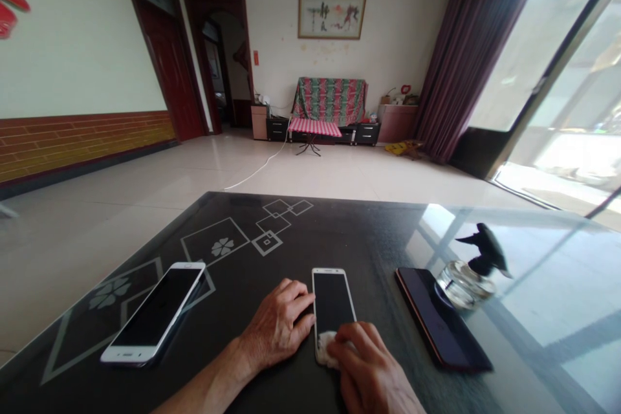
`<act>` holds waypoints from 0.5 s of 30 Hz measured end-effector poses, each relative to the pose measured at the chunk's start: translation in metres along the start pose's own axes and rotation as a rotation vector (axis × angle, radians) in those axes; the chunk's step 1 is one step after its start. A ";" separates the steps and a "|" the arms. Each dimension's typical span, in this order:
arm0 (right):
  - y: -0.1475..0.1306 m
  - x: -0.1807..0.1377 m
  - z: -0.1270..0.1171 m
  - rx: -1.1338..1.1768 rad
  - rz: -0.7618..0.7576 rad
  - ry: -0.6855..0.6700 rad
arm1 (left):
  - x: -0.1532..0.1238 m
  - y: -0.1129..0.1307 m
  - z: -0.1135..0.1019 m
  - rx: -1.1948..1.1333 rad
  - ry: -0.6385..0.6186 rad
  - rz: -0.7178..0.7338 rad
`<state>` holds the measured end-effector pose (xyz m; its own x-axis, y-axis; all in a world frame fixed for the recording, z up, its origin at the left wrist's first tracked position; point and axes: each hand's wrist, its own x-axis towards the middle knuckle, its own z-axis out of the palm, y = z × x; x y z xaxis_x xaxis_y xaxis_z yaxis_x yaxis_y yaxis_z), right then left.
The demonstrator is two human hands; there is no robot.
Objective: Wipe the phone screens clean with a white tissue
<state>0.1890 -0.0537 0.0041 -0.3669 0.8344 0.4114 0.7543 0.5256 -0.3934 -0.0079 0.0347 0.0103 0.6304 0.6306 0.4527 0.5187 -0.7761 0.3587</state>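
Observation:
A white smartphone (334, 301) with a dark screen lies flat on the black table, in the middle before me. Curled fingers of my left hand (284, 320) press against its left edge and hold it on the table. My right hand (366, 362) pinches a small white wad of wipe (326, 348), pressed on the lower end of the screen. The wad is partly hidden under my fingers. To the left lies a larger white smartphone (154, 312), screen up. A dark smartphone (444, 320) lies at the right, beside a clear spray bottle (468, 281) with a black trigger head.
The glossy black table (369, 226) carries a white pattern of squares and flowers on its left. Beyond the tiled floor (194, 168), a small folding table (315, 128) with a striped top stands before a cloth-covered object (330, 98). Glass doors (557, 90) are at the right.

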 end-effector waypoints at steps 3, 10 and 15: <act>0.007 -0.002 -0.016 -0.029 0.067 -0.024 | 0.000 0.000 -0.001 -0.006 -0.007 -0.001; 0.013 -0.001 -0.024 -0.082 0.050 -0.002 | 0.001 0.002 -0.001 0.002 -0.037 -0.025; 0.008 -0.006 0.022 -0.046 -0.073 0.093 | 0.001 -0.001 -0.001 0.010 -0.049 -0.026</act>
